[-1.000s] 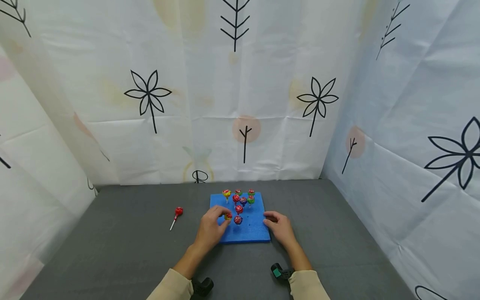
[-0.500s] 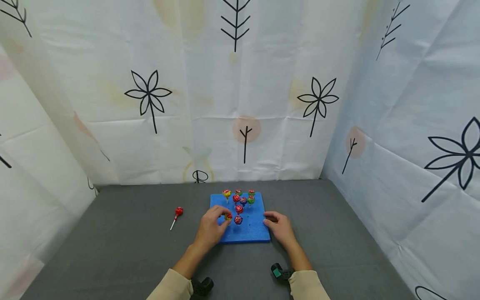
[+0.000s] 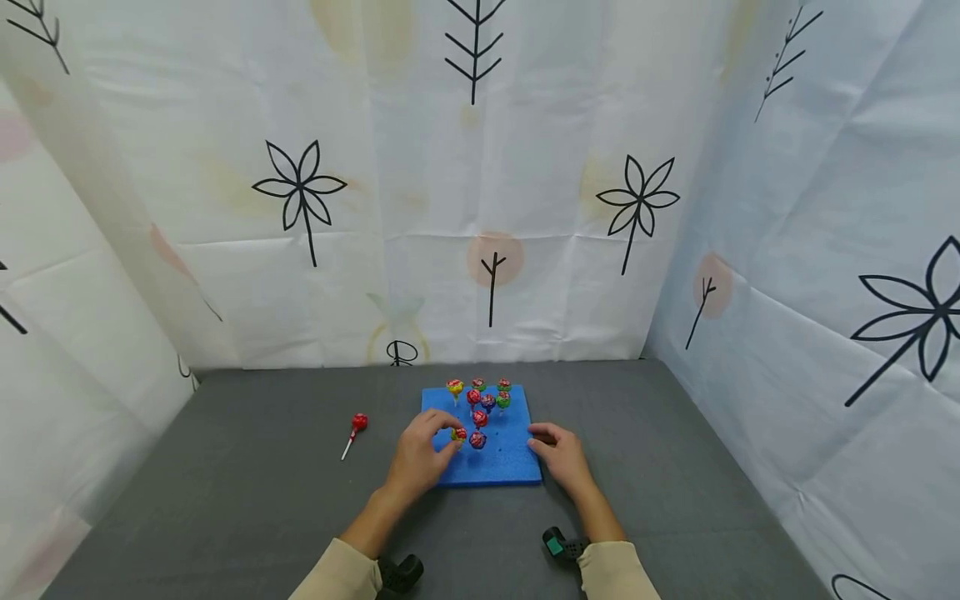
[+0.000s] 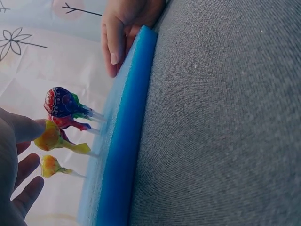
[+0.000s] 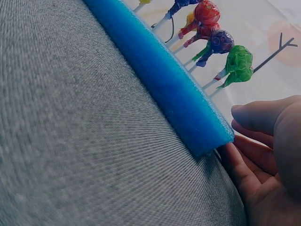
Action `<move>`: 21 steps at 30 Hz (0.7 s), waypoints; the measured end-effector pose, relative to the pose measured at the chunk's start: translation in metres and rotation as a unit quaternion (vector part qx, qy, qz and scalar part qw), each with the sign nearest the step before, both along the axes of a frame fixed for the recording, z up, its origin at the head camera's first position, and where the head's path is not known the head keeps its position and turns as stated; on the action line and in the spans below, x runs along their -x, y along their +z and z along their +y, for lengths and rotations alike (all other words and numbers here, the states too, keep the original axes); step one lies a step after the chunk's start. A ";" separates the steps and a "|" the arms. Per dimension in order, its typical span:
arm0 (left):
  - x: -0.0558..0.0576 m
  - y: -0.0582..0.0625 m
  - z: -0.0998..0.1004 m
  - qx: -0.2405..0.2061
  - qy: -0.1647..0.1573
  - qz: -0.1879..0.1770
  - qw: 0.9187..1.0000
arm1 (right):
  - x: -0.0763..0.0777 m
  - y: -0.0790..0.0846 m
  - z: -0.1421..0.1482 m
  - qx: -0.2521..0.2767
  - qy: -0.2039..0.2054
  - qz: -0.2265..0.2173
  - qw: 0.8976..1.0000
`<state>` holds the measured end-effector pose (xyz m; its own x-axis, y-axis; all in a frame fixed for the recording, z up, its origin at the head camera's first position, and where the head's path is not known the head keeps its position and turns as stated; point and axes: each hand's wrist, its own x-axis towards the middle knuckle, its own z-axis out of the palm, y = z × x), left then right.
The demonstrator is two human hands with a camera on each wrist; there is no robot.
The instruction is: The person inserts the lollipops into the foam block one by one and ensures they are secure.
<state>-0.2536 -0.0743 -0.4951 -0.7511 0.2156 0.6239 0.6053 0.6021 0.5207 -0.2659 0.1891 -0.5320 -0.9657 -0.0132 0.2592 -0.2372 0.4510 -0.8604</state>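
Note:
My left hand (image 3: 417, 450) pinches the wrapped head of a yellow-and-red lollipop (image 3: 458, 434) between thumb and forefinger. That lollipop stands by its stick in a blue foam board (image 3: 510, 471); in the left wrist view my thumb meets the yellow wrapper (image 4: 47, 137) and the other fingers spread loosely. At the board's right edge rests my right hand (image 3: 566, 460), its fingers against the foam side and the thumb raised off it. Several more lollipops stand upright in the board, among them a purple-red one (image 3: 477, 440), a green one (image 5: 239, 65) and a yellow one (image 3: 454, 387).
A red lollipop (image 3: 360, 422) lies on the grey tabletop (image 3: 270, 500) left of the board, its white stick toward me. A white patterned curtain (image 3: 420, 183) rises behind the table and along both sides. Small holes dot the board's right part.
Both hands keep their places on the lollipop and at the board's edge. The head view has shifted very slightly; no object has moved.

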 end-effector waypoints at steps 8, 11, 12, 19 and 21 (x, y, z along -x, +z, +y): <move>0.001 0.003 -0.008 -0.022 0.013 0.027 0.999 | 0.000 0.002 0.000 0.009 -0.003 -0.011 1.000; 0.003 0.003 -0.013 -0.025 0.019 0.032 0.999 | -0.001 0.001 0.000 0.011 -0.003 -0.011 1.000; 0.003 0.002 -0.014 -0.024 0.020 0.032 0.999 | -0.001 0.001 0.000 0.010 -0.003 -0.011 1.000; 0.008 -0.002 -0.024 -0.012 0.035 0.020 0.999 | -0.001 0.002 0.000 0.007 -0.003 -0.009 1.000; 0.009 -0.002 -0.026 -0.010 0.038 0.016 0.999 | -0.001 0.002 0.000 0.005 -0.002 -0.007 1.000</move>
<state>-0.2628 -0.1007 -0.4971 -0.7444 0.1455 0.6517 0.5746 0.6367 0.5143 -0.2644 0.1890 -0.5303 -0.9691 -0.0071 0.2464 -0.2240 0.4425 -0.8684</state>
